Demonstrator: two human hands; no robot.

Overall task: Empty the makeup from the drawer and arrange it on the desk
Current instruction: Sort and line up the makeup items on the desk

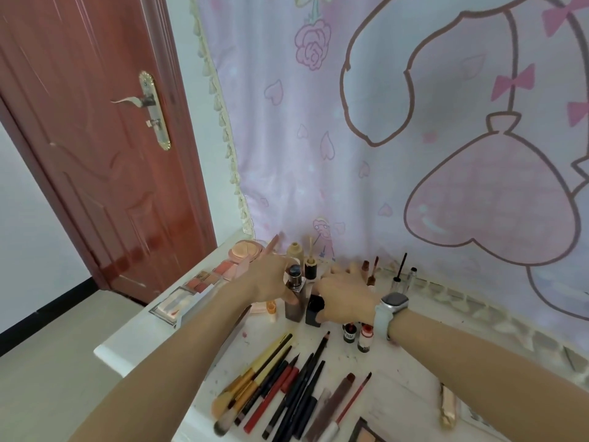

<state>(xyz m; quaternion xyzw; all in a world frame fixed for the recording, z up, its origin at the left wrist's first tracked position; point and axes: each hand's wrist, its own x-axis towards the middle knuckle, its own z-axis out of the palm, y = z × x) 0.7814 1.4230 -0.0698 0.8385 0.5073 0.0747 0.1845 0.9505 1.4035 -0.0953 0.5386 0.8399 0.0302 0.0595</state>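
Makeup lies spread over the white desk (143, 339). My left hand (271, 275) grips a brown square bottle (294, 298) with a dark cap, its index finger sticking up. Right beside it, my right hand (344, 298), with a watch on the wrist, holds a black bottle (314, 309) with the thumb curled round it. Behind the hands stand a beige bottle (293, 250) and small lip tubes (371, 272). Brushes and pencils (280, 387) lie in a row at the front. The drawer is out of view.
Blush and eyeshadow palettes (207, 279) and a round compact (247, 248) line the desk's left edge. Two small red bottles (357, 334), mascara tubes (400, 275) and a gold tube (447, 406) sit to the right. A pink curtain (382, 122) hangs behind; a red door (95, 138) stands left.
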